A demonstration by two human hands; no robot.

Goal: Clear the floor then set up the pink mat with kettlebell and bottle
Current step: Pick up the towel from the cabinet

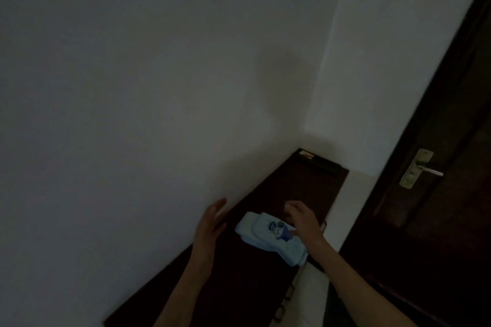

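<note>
A folded pale blue cloth [268, 233] with a snowman print lies on top of a dark wooden cabinet [289, 188] that runs along a white wall. My left hand [211, 221] hovers open just left of the cloth, fingers apart, touching nothing. My right hand [303, 220] is over the cloth's right end with fingers spread and bent; it holds nothing that I can see. No pink mat, kettlebell or bottle is in view. The scene is dim.
A dark wooden door [438, 194] with a metal lever handle [422, 168] stands to the right. A small flat object [307, 154] rests at the cabinet's far end by the wall corner. Light floor tiles [310, 295] show beside the cabinet.
</note>
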